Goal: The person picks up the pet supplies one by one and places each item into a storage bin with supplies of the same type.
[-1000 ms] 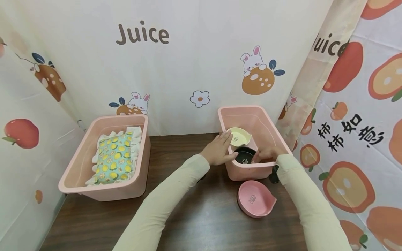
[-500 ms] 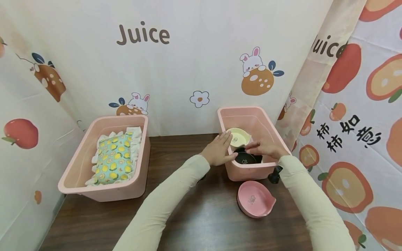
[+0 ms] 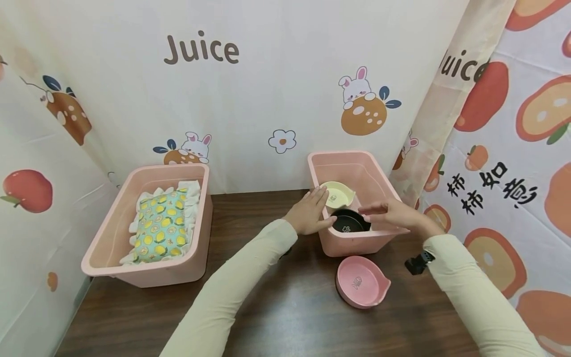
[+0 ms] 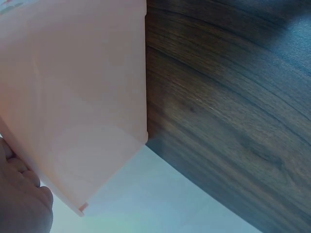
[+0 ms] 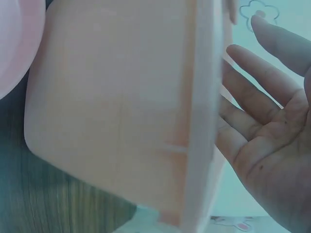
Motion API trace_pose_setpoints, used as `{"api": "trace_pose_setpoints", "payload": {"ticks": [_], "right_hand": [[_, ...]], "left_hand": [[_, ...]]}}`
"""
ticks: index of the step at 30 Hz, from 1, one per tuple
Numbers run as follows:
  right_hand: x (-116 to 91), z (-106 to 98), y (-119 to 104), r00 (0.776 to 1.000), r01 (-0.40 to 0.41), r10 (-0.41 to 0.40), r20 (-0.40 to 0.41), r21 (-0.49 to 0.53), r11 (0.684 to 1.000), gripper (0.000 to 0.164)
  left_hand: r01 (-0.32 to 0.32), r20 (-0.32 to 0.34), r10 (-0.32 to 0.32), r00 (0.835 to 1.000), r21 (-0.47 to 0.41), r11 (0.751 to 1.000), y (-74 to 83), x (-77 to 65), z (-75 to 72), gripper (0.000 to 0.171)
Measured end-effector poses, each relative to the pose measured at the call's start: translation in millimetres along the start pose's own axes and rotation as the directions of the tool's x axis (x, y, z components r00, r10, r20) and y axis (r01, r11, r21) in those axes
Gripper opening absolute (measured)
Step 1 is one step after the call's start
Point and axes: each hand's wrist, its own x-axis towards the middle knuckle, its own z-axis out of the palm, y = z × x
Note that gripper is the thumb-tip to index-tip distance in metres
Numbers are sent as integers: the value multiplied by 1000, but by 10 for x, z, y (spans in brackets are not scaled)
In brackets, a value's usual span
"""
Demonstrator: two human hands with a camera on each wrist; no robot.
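Observation:
In the head view, my left hand rests on the left rim of the pink tub at right, its thumb pointing toward the black bowl. That bowl, with a paw print inside, sits in the tub's near end. Behind it lies a pale yellow bowl, partly covered by my left fingers. My right hand hovers over the tub's right rim, holding nothing; the right wrist view shows its fingers spread beside the rim. A pink bowl stands on the table in front of the tub.
A second pink tub stands at the left with a lemon-print cushion inside. Both tubs are on a dark wooden table. Printed curtains close off the back and sides.
My right hand worked at the black bowl inside the tub, tilting it half a second ago. Now the bowl lies flatter, and the hand has let go and moved right. My left hand stays put.

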Motion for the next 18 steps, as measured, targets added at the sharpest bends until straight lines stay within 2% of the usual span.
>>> {"api": "trace_pose_setpoints", "payload": {"ticks": [9, 16, 18], "right_hand": [[-497, 75, -84, 996, 72, -78, -51, -107, 992, 41], [-868, 253, -37, 965, 181, -212, -157, -193, 964, 40], [-946, 317, -1, 961, 192, -221, -165, -178, 965, 41]], "left_hand": [[-3, -6, 3, 1000, -5, 1000, -2, -22, -9, 81], [-3, -16, 3, 1000, -9, 1000, 3, -11, -2, 82], [-1, -13, 1, 1000, -5, 1000, 2, -7, -3, 81]]}}
